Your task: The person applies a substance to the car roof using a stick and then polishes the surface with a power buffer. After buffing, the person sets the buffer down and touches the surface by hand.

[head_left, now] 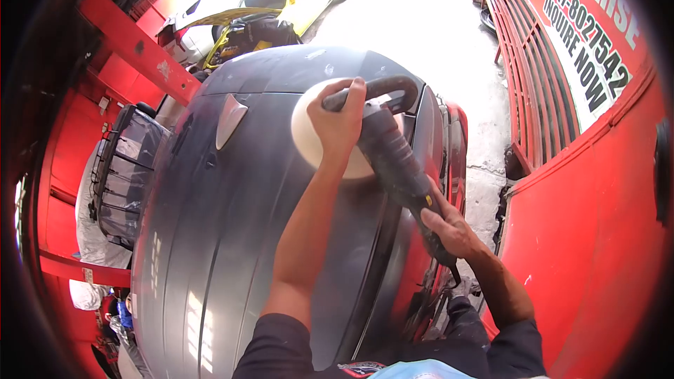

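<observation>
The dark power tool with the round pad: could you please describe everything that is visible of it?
The power tool has a long, ribbed, plastic-looking black body, a small yellow mark, a curved dark front handle and a wide, round, pale pad. It slants across the right side of the car roof, pad seemingly against the surface. The left hand grips the front handle; the right hand holds the rear body.
</observation>
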Demonstrator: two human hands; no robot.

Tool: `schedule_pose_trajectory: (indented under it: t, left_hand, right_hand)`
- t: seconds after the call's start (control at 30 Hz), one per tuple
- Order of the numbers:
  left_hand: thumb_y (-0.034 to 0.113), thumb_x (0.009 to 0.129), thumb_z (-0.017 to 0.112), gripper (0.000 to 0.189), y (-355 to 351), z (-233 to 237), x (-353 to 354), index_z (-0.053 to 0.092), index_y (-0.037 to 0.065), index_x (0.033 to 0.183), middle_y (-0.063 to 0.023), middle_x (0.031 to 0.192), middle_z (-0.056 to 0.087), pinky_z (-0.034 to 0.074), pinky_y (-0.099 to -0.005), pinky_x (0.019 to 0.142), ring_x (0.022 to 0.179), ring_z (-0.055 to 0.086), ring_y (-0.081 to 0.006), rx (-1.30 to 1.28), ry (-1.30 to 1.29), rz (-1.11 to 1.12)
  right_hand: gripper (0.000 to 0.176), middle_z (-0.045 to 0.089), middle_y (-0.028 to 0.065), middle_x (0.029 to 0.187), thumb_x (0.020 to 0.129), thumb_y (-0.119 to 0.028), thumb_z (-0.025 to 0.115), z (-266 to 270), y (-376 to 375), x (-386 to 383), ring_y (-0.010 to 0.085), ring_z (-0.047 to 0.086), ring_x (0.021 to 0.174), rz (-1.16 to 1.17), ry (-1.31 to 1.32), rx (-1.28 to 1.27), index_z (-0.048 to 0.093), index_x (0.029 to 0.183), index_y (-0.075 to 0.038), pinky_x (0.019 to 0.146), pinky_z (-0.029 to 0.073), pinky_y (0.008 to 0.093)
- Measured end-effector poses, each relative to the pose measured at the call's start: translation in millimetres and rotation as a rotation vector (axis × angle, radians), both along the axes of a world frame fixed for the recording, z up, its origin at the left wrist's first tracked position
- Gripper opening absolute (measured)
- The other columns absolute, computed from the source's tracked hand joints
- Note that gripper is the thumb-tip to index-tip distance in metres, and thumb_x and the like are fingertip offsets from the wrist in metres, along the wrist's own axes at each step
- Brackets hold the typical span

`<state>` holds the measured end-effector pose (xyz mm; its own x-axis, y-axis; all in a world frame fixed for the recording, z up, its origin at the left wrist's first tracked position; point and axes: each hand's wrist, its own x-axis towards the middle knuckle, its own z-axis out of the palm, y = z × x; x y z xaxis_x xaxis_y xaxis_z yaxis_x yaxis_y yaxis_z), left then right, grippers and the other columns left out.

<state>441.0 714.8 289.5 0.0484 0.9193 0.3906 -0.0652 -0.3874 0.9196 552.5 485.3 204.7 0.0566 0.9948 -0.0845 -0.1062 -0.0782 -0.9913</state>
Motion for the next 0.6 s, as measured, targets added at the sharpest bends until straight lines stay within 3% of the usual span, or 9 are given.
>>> schedule_pose_trajectory:
  t: [0.07, 0.13, 0.17, 0.27, 0.43, 0.5, 0.57, 0.6]
  left_hand:
    - [0.021, 0.083, 0.075, 0.027, 22, -2, 12, 0.074, -0.005, 0.088, -0.0047, 0.072, 0.068, 0.050, -0.0248, 0.064, 0.066, 0.062, -0.0100, 0.022, -0.023, -0.013]
    - [0.023, 0.083, 0.075, 0.028, 41, -3, 20, 0.075, -0.004, 0.093, -0.0004, 0.072, 0.065, 0.046, -0.0223, 0.057, 0.063, 0.057, -0.0062, 0.047, -0.036, -0.034]
    - [0.023, 0.083, 0.075, 0.028, 48, -1, 22, 0.075, -0.004, 0.093, -0.0004, 0.072, 0.065, 0.046, -0.0223, 0.057, 0.063, 0.057, -0.0062, 0.044, -0.036, -0.027]
    - [0.022, 0.081, 0.075, 0.029, 57, 1, 16, 0.074, -0.006, 0.090, -0.0045, 0.071, 0.068, 0.049, -0.0242, 0.062, 0.065, 0.060, -0.0094, -0.060, -0.067, -0.038]
    - [0.022, 0.085, 0.074, 0.028, 26, -3, -63, 0.074, -0.005, 0.093, -0.0015, 0.073, 0.065, 0.045, -0.0227, 0.056, 0.062, 0.056, -0.0064, -0.078, -0.122, 0.112]
    - [0.023, 0.086, 0.074, 0.028, -12, 3, -93, 0.072, -0.004, 0.094, 0.0010, 0.073, 0.061, 0.041, -0.0216, 0.051, 0.062, 0.053, -0.0051, -0.139, -0.143, 0.164]
    - [0.022, 0.088, 0.074, 0.026, -45, -2, -121, 0.070, -0.003, 0.094, 0.0017, 0.074, 0.058, 0.039, -0.0206, 0.050, 0.062, 0.051, -0.0047, -0.133, -0.186, 0.214]
    - [0.020, 0.089, 0.073, 0.024, -62, -5, -137, 0.070, -0.003, 0.092, 0.0016, 0.075, 0.058, 0.038, -0.0203, 0.050, 0.062, 0.051, -0.0048, -0.126, -0.209, 0.220]
  right_hand:
    - [0.070, 0.044, 0.0176, 0.147, 0.101, -0.022, 0.052, 14, 15, 8, 0.0234, 0.040, 0.136, -0.011, 0.051, -0.101, 0.016, 0.158, -0.001, 0.111, 0.031, 0.0328]
    - [0.070, 0.051, 0.0160, 0.139, 0.101, -0.023, 0.053, 17, 30, 16, 0.0219, 0.049, 0.124, -0.057, -0.051, -0.042, 0.018, 0.158, -0.003, 0.105, 0.039, 0.0328]
    - [0.070, 0.053, 0.0101, 0.112, 0.101, -0.024, 0.053, 26, 35, 19, 0.0165, 0.052, 0.092, -0.057, -0.055, -0.063, 0.017, 0.159, -0.011, 0.079, 0.043, 0.0304]
    - [0.071, 0.056, 0.0056, 0.079, 0.100, -0.025, 0.055, 43, 46, 20, 0.0128, 0.052, 0.049, -0.040, -0.053, -0.071, 0.017, 0.160, -0.018, 0.044, 0.047, 0.0302]
    - [0.077, 0.059, 0.0078, 0.102, 0.100, -0.022, 0.056, 16, 34, -16, 0.0140, 0.056, 0.085, 0.097, -0.244, 0.016, 0.011, 0.159, -0.006, 0.080, 0.047, 0.0276]
    - [0.078, 0.061, 0.0110, 0.108, 0.100, -0.022, 0.057, 44, 5, -37, 0.0172, 0.059, 0.088, 0.147, -0.230, -0.076, 0.009, 0.159, -0.004, 0.084, 0.048, 0.0297]
    - [0.087, 0.056, 0.0337, 0.131, 0.099, -0.038, 0.058, 54, -22, -50, 0.0404, 0.053, 0.128, 0.272, -0.172, -0.112, 0.006, 0.158, -0.003, 0.110, 0.037, 0.0396]
    - [0.087, 0.056, 0.0337, 0.131, 0.099, -0.038, 0.058, 61, -35, -54, 0.0404, 0.053, 0.128, 0.272, -0.173, -0.110, 0.006, 0.158, -0.003, 0.110, 0.037, 0.0396]
